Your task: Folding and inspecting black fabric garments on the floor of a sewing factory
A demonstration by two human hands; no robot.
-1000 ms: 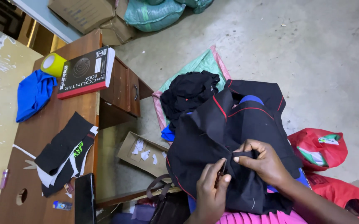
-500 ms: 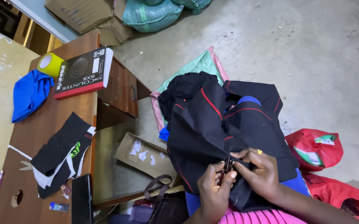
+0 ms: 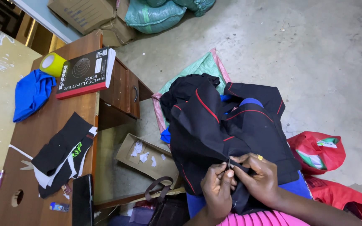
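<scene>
A black garment with red piping (image 3: 227,125) lies over my lap and a pile of clothes. My left hand (image 3: 217,190) pinches a fold of the garment near its lower edge and holds a thin metal tool, perhaps a needle or small blade (image 3: 229,163). My right hand (image 3: 259,175), with a gold ring, grips the same fold from the other side. Both hands touch at the seam.
A wooden desk (image 3: 63,125) on the left holds a black book (image 3: 84,73), yellow tape roll (image 3: 52,64), blue cloth (image 3: 31,94) and black fabric pieces (image 3: 61,152). A cardboard box lid with scraps (image 3: 145,157) sits on the floor. Red bags (image 3: 319,150) lie right.
The garment has been pulled and spread more toward me, covering the dark pile. My hands have shifted down and closer together on the seam.
</scene>
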